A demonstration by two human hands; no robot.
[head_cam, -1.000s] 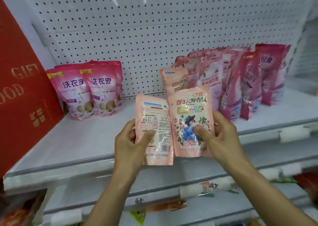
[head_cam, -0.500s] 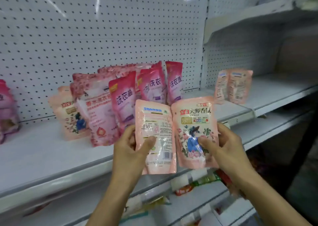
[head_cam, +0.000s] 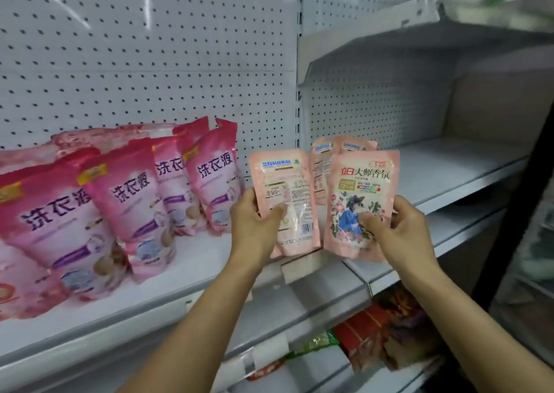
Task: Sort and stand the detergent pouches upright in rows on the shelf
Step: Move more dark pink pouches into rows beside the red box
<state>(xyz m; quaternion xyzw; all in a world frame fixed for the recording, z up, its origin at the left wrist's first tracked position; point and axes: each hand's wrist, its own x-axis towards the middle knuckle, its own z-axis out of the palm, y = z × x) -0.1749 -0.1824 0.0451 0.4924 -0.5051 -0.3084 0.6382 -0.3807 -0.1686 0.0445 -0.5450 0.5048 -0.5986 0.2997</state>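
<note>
Pink pouches — both upright, held apart.

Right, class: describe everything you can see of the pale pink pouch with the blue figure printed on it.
The pale pink glossy plastic pouch with the blue figure is flat, sealed and nearly upright, front facing the camera: red and dark lettering on top, flowers around the figure. The right hand pinches its lower part, thumb in front, in the air before the white shelf.
</note>
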